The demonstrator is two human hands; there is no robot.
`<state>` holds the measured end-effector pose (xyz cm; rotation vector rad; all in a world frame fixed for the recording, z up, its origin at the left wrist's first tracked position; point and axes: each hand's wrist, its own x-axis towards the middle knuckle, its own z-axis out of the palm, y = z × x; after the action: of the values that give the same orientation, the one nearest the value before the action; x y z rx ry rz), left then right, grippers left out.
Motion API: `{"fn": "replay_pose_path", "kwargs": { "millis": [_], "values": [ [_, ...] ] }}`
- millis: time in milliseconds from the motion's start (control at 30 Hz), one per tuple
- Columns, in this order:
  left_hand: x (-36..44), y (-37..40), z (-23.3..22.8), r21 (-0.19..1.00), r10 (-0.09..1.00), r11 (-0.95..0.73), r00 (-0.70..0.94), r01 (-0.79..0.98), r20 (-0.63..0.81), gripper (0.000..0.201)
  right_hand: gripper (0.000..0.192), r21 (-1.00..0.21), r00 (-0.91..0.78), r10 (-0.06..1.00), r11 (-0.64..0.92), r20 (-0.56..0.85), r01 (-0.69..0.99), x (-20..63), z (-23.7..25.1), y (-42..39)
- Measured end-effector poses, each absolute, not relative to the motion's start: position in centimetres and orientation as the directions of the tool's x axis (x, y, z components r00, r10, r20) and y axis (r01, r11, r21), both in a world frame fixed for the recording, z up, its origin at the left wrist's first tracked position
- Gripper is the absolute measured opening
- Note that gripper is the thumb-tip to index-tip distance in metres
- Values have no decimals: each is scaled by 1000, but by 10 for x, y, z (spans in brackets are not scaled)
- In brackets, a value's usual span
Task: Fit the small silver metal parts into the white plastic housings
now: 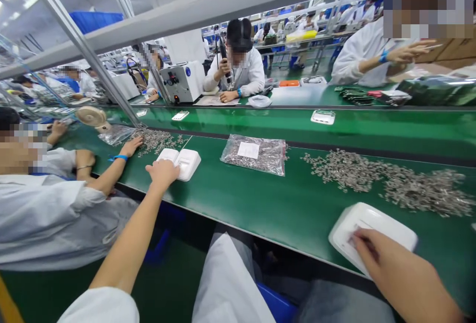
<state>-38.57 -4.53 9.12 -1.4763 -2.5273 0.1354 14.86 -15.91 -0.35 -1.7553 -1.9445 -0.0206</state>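
Two white plastic housings (189,163) sit side by side on the green bench at my left. My left hand (163,173) reaches out to them, its fingers curled over the nearer edge of the left one and its thumb out to the side. A larger-looking white housing (388,221) lies close to me at the right. Over its face, my right hand (394,258) has thumb and forefinger pinched together; whatever is between the fingertips is blurred. Just beyond this housing spread loose piles of small metal parts (349,169).
A clear bag of metal parts (267,157) with a white label lies mid-bench. Behind it runs a green conveyor belt (241,122) carrying white pieces (323,117). At left, a co-worker's hand (132,145) touches another parts pile (156,139), near a small fan (91,116).
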Motion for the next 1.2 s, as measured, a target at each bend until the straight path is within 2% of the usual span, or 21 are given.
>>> {"fn": "replay_pose_path", "kwargs": {
  "millis": [67, 100, 167, 233, 300, 367, 467, 600, 733, 933, 1200],
  "values": [
    [-344, -43, 82, -117, 879, 431, -386, 895, 280, 41, 33, -317, -36, 933, 158, 358, 935, 124, 9, -154],
    [-316, -43, 74, -57, 899, 316, -279, 947, 338, 38, 32, -325, -30, 940, 147, 341, 934, 113, 15, -151],
    [-251, -43, 56, 109, 946, -115, 76, 987, 315, 35, 26, -371, -27, 959, 135, 282, 919, 94, 26, -143],
    [-188, -45, 39, 287, 868, -470, 378, 834, 323, 36, 21, -442, -40, 967, 151, 251, 884, 83, 36, -132],
    [-140, -43, 26, 402, 774, -633, 534, 661, 341, 42, 18, -452, -61, 954, 194, 293, 871, 81, 47, -119],
    [-115, -37, 18, 446, 686, -718, 650, 534, 327, 44, 15, -371, -153, 925, 285, 347, 884, 85, 57, -106],
    [-109, -21, 13, 486, 627, -747, 724, 453, 289, 32, 12, -237, -371, 881, 443, 294, 865, 95, 69, -85],
    [-117, -8, 13, 586, 661, -698, 685, 411, 306, 18, 12, -223, -531, 836, 549, 140, 805, 93, 72, -66],
    [-118, -4, 14, 661, 671, -678, 637, 321, 379, 3, 11, -248, -528, 848, 522, 47, 816, 77, 72, -55],
    [-118, -2, 13, 721, 699, -625, 627, 299, 345, 7, 10, -257, -483, 875, 464, -14, 848, 62, 76, -51],
    [-117, -4, 15, 748, 724, -579, 626, 325, 289, 11, 8, -132, -462, 886, 453, -47, 882, 58, 77, -48]
  ]
}}
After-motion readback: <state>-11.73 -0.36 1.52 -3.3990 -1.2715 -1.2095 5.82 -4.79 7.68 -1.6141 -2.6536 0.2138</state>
